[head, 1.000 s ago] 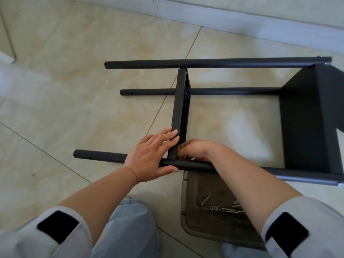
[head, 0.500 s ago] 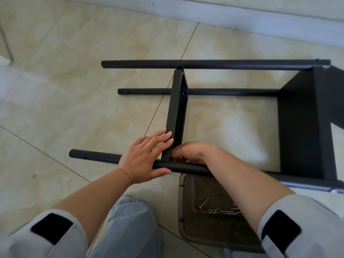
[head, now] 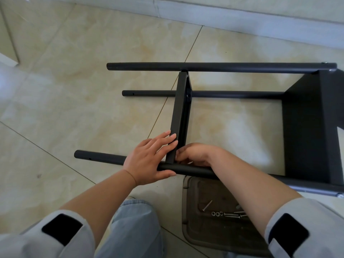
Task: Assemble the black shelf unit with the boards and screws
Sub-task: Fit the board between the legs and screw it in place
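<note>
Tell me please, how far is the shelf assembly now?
Done: the end board sits between the poles on the right. In hand: the left hand steadies the middle board while the right hand works at its joint with the near pole. Left: screws wait in the tray.

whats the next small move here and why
Probably hold the board steady with the left hand while the right hand works at the corner where the board meets the near pole. The left fingers lie flat on the board with the thumb under the pole. More screws wait in the tray.
</note>
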